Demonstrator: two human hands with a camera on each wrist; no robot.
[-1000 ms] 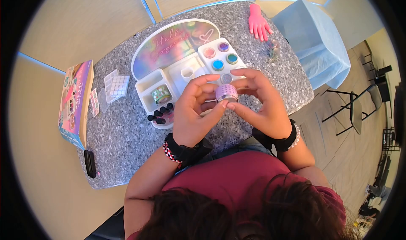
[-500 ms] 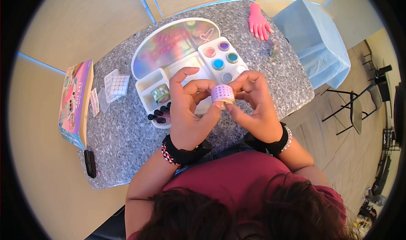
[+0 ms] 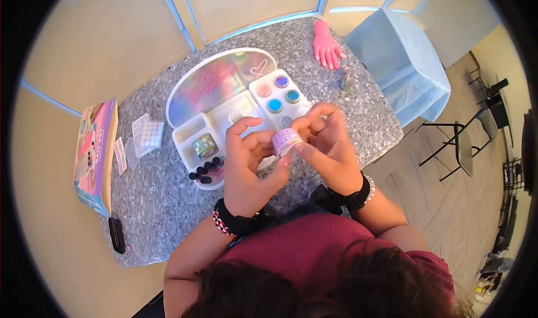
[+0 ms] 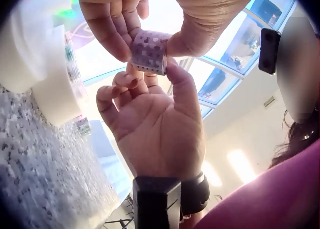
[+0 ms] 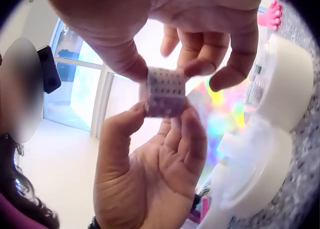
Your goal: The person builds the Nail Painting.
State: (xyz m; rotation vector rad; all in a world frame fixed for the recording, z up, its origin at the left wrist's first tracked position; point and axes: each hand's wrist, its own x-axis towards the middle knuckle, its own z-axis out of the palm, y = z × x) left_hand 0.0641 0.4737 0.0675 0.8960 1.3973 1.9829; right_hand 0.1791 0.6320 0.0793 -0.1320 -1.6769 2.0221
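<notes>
Since half a second ago, the roll of pale-lilac patterned tape [image 3: 286, 142] has tipped, its open end turned more towards the right thumb; the person's head view has shifted too.

Progress, as judged from here: the roll is up off the grey speckled worktop [image 3: 151, 206] and in handling. No length hangs plainly free in any view; unwinding looks still to be done. Whether an end is lifted under the right thumb, I cannot tell.

Position: the roll sits between the hands, touching both. Left hand [image 3: 249, 178] pinches its left side, index finger raised clear; right hand [image 3: 333, 161] pinches the other side. Beyond the left hand, a green-patterned roll [image 3: 205, 146] lies in the white plastic compartment tray [image 3: 193, 128], untouched.
</notes>
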